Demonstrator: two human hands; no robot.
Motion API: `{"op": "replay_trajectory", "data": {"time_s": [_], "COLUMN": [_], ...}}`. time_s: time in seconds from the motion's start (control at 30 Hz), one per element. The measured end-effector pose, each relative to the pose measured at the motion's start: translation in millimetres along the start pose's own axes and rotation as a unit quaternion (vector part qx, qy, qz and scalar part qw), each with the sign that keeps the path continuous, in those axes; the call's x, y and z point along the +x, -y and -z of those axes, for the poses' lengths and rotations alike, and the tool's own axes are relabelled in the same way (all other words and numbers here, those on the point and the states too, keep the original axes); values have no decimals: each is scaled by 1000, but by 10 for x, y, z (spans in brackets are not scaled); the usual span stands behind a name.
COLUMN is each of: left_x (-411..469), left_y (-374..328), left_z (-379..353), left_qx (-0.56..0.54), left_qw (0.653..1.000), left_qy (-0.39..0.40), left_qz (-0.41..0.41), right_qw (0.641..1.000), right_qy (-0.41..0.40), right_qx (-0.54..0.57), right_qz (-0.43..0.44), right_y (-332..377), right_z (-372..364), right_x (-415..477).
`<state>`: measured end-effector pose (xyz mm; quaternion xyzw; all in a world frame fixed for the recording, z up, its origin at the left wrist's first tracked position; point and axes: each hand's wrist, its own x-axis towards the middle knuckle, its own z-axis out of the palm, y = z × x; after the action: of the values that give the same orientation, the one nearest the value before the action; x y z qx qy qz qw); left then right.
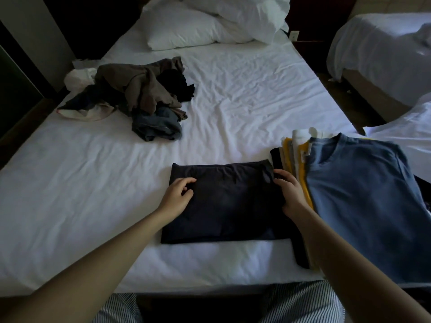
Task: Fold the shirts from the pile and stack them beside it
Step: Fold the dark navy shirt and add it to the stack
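Both hands lie on a folded navy shirt point(228, 201), 1 at each short side, well apart. Left hand point(178, 194) rests on the shirt's left edge with bent fingers; whether it pinches cloth I cannot tell. Right hand point(290, 192) curls its fingers around the right edge near the far corner, gripping it.

The shirt lies flat on the bed point(245, 94), close to the near edge. It is a rectangle with its long axis running left to right; its collar cannot be made out.

Just right of it, touching, sits the stack point(300, 169), with yellow, white, grey and black edges fanned out on its left side. A blue shirt point(363, 201) tops it, long axis running near to far, collar pointing away from the person.

The pile point(140, 89) of crumpled brown, black and denim-blue clothes lies far left, well apart from the shirt. 2 pillows point(186, 29) lie at the head of the bed.
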<state>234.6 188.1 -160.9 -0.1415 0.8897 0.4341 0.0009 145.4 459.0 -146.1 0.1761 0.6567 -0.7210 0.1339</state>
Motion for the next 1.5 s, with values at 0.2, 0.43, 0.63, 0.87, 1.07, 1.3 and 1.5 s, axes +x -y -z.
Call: {"op": "replay_trajectory", "data": {"time_s": [0.2,0.43,0.63,0.87,1.07,1.3,1.5], "left_x": [-18,-47,-180,-648,-628,-471,12], "left_y": [15,2,50,339,329,-251,-501], "left_z": [-30,-29,-18,19,75,-74,-410], "left_qx": [19,25,17,246,294,274,329], "left_qw": [1000,999,999,956,940,949,924], "left_qy": [-7,-4,-9,94,123,36,152], "left_qz": [-19,-21,-35,-129,-123,-149,-123], "right_qw": [976,937,951,983,803,663,641], "right_qy": [59,-20,2,39,36,55,120], "right_qx": [-202,-336,-294,-179,-588,-650,-725], "right_qz": [52,90,95,-19,88,367,221], "right_y": [126,98,-131,-59,2,-49,-345], "right_z": [18,47,225,462,403,-366,-408], "right_x": [26,-65,-360,-590,-720,-806,-395]}}
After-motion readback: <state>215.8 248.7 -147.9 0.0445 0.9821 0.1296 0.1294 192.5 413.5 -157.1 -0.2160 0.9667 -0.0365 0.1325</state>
